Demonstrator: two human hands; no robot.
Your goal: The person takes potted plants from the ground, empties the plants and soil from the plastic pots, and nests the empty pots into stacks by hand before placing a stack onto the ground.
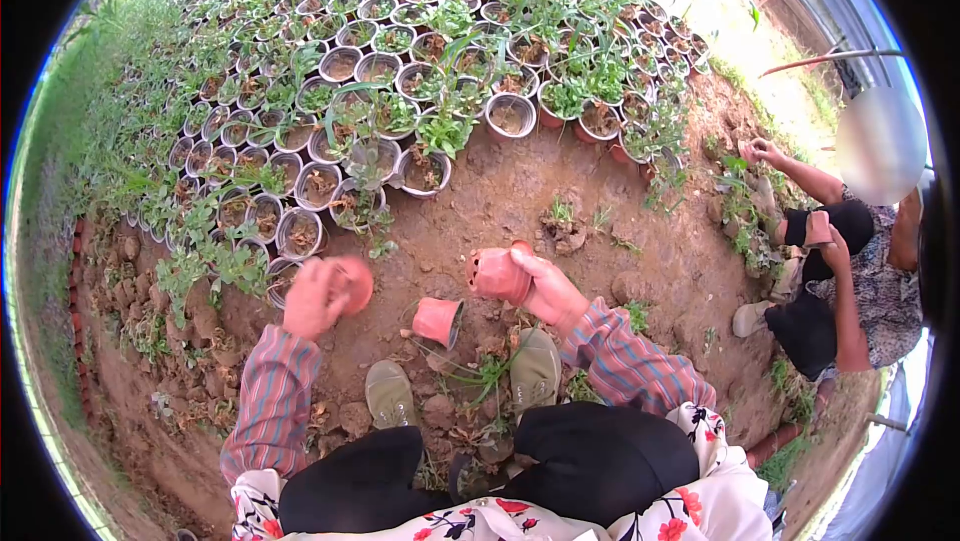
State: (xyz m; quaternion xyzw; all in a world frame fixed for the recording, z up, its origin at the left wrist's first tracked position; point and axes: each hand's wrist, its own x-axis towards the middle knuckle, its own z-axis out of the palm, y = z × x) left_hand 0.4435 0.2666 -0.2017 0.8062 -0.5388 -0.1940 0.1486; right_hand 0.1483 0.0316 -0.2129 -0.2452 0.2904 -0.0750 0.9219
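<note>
Where the left hand [313, 301] meets a round red pot [358, 285], blur veils its curled fingers, and whether they grip cannot be told. Farther right, a salmon pot [435, 321] lies on its side on the bare soil [480, 203], apart from both hands. Next, a holed pot [500, 275], base turned leftward, is pinched near its rim by the thumb and fingers of the right hand [550, 288]. At far right, another person's hand [836, 255] holds a small pot [819, 228].

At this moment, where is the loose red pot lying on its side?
In the head view, the red pot lies below and left of centre, between the left hand and right hand, just beyond the shoes.
</note>
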